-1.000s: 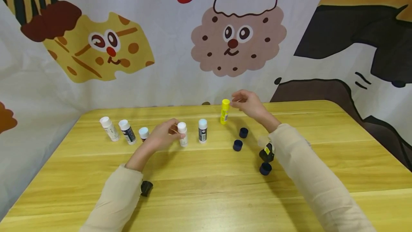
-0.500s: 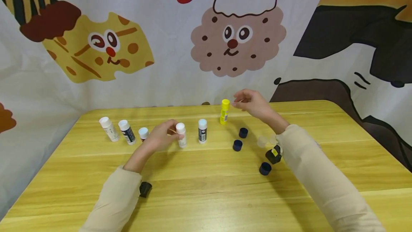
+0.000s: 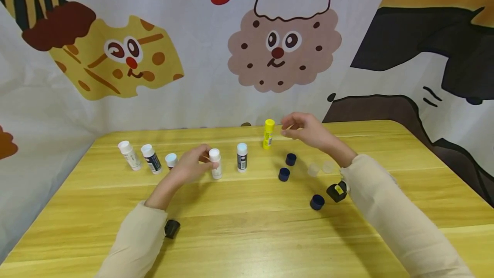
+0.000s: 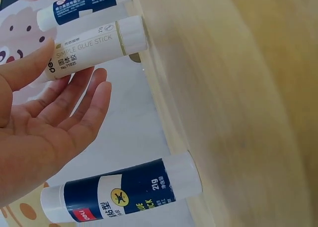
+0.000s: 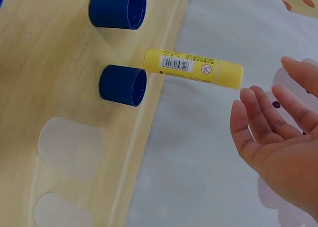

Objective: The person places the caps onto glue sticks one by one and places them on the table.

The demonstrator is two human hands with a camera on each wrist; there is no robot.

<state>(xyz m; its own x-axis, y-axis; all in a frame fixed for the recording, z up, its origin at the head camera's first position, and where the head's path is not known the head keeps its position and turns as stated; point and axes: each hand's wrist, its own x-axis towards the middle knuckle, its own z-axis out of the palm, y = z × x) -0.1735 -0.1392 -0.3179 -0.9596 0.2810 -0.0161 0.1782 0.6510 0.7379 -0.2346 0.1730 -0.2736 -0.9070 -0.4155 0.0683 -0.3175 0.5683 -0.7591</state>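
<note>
A white glue stick (image 3: 215, 164) stands upright on the table, pinched near its top by thumb and fingers of my left hand (image 3: 191, 164). Close by on its right is a navy glue stick (image 3: 242, 158) with white ends. Another navy-labelled glue stick (image 4: 119, 192) is partly hidden behind the left hand in the head view. Farther back, a slim yellow glue stick (image 3: 268, 134) stands upright. My right hand (image 3: 306, 130) hovers just right of it, fingers loosely bent and apart, holding nothing; the right wrist view shows a gap to the yellow stick.
At the left stand a white glue stick (image 3: 129, 155) and a navy one (image 3: 151, 159). Three navy caps, one a front cap (image 3: 317, 202), lie right of centre, beside two translucent caps, including a left one (image 3: 313, 169). A patterned cloth (image 3: 208, 106) hangs behind the table.
My left hand has shifted the white glue stick slightly left and nearer. The right hand has drifted a little right and down, away from the yellow glue stick.
</note>
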